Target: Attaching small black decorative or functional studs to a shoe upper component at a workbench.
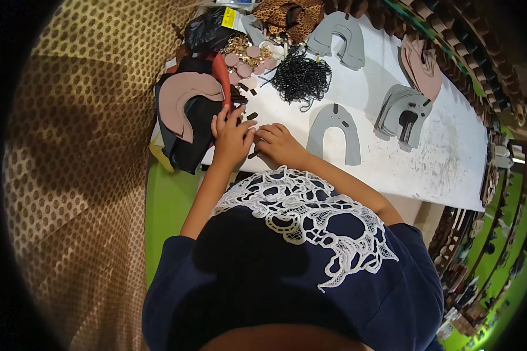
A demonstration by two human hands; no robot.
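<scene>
My left hand [233, 138] is over the table's left part, fingers spread apart, beside a stack of pink curved pieces [178, 96] on black material. Close by on its right, my right hand [281, 146] has its fingers bent inward and close together; whatever lies under the fingertips is hidden. Small dark brown strips [252, 116] lie scattered around both hands. To the right of my right hand, a grey U-shaped piece [351, 140] lies flat, with a dark strip at its top and another on its side.
Farther right are a stack of grey U-shaped pieces [389, 111] and folded pink pieces [421, 67]. More grey pieces [351, 50] lie at the back. Black beaded strands [301, 76], pink discs [244, 70] and a black bag [208, 32] sit on the white table [439, 164]. Patterned cloth [82, 175] hangs left.
</scene>
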